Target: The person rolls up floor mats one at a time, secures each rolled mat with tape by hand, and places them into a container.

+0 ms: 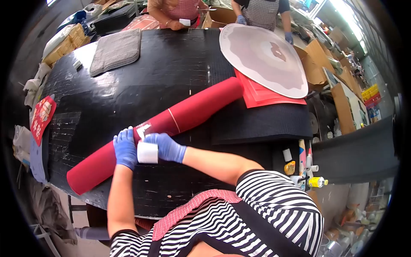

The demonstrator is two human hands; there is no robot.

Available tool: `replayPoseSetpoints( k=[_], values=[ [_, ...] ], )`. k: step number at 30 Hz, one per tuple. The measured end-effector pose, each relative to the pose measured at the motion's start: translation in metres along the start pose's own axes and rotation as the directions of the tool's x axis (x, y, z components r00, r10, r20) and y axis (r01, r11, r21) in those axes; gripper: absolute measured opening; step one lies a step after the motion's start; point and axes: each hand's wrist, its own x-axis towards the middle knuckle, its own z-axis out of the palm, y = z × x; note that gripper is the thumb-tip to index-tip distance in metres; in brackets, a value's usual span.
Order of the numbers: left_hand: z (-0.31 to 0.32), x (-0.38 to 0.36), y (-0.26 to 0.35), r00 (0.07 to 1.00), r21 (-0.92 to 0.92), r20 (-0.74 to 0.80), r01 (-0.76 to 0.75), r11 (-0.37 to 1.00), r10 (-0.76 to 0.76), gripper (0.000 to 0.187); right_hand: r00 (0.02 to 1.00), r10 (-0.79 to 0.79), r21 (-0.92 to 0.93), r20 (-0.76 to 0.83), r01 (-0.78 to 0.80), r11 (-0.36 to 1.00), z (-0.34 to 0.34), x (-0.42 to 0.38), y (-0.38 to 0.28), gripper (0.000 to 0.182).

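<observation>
A long red roll (192,107) lies slantwise across the black table (145,55), with a pale line and a white print near its middle. My left hand (125,148), in a blue glove, lies on the roll with its fingers stretched out. Just to the right, my right hand (167,147), also blue-gloved, is bent round a white roll of tape or labels (147,153) at the near side of the red roll. Its fingertips are partly hidden behind the hand.
A folded grey mat (116,50) lies at the back left, a red decorated sheet (43,118) at the left edge. An oval patterned mat (265,60) rests over red sheets (265,95) at the right. Two people stand across the table; one holds something white.
</observation>
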Motion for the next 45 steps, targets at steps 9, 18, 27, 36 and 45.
replayPoseSetpoints(
  k=[9, 18, 27, 36, 45],
  values=[
    [-0.14, -0.087, 0.075, 0.934, -0.465, 0.297, -0.04, 0.884, 0.199, 0.064, 0.953, 0.3, 0.242, 0.05, -0.303, 0.922, 0.026, -0.166, -0.028, 0.024],
    [-0.104, -0.136, 0.061, 0.995, -0.322, 0.095, 0.009, 0.947, 0.023, 0.091, 0.997, -0.013, -0.48, 0.079, 0.049, 0.876, 0.004, -0.033, 0.003, 0.015],
    [-0.107, -0.035, 0.027, 0.954, -0.256, 0.294, 0.13, 0.958, -0.051, 0.086, 0.995, 0.101, -0.109, -0.004, -0.101, 0.989, 0.031, -0.032, -0.027, 0.017],
    [-0.155, -0.121, 0.081, 0.828, -0.454, 0.513, 0.039, 0.89, 0.225, 0.07, 0.96, 0.198, 0.006, 0.197, -0.203, 0.979, 0.019, -0.204, 0.019, 0.018],
    [-0.131, -0.121, 0.084, 0.989, -0.281, 0.137, 0.092, 0.955, -0.055, 0.104, 0.93, -0.074, -0.932, 0.359, 0.361, 0.024, 0.001, 0.023, -0.059, 0.046]
  ],
)
